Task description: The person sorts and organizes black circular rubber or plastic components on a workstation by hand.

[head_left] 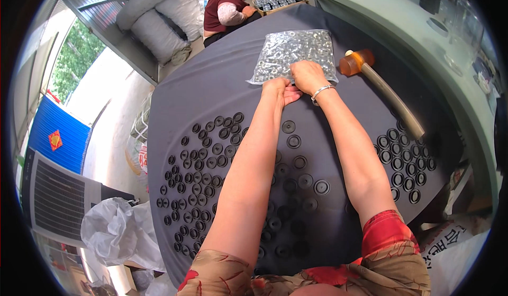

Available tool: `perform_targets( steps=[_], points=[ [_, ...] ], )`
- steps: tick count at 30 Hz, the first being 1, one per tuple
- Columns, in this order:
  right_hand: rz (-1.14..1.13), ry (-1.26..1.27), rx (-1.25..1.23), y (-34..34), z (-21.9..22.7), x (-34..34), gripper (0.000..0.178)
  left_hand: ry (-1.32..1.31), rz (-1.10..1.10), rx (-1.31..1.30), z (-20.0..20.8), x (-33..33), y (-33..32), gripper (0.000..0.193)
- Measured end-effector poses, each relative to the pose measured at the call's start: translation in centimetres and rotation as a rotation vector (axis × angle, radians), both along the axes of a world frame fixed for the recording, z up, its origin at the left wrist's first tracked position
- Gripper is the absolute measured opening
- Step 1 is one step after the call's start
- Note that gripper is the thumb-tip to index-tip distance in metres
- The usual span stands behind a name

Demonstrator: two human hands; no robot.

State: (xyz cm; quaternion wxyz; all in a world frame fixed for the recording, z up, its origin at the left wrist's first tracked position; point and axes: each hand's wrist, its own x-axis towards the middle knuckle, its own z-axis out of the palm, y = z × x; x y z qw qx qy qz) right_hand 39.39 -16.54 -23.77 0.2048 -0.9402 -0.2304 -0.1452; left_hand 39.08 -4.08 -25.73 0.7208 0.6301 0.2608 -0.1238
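A clear plastic bag (272, 58) full of small silvery metal pieces lies flat on the dark cloth-covered table, ahead of me. At its near edge my two hands meet. My left hand (280, 91) is closed at the bag's edge, fingers curled toward the right. My right hand (309, 77), with a silver bangle at the wrist, is closed and bent down over the same edge. A small dark bit shows between the hands, too hidden to name. Right of the bag rests a mallet (357, 62) with a brown head and a wooden handle.
Many round black rings (217, 148) lie spread under and left of my left forearm. Another group of black rings (409, 169) sits at the right. A person (227, 10) sits beyond the table, near a tray (278, 1) of small parts. White sacks (159, 29) are piled behind.
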Motion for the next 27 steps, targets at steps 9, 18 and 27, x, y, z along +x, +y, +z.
perform_targets(
  steps=[9,18,27],
  points=[
    [0.042,0.0,-0.091,0.4,0.4,-0.4,0.018,-0.054,0.017,0.016,1.0,-1.4,-0.9,0.018],
    [0.005,0.029,-0.06,0.5,0.0,0.2,0.012,-0.087,0.083,-0.055,0.1,-0.5,-0.9,0.019],
    [0.002,0.021,-0.122,0.6,0.4,-0.3,0.013,-0.105,0.07,-0.107,-0.4,-0.1,-1.0,0.02]
  ],
)
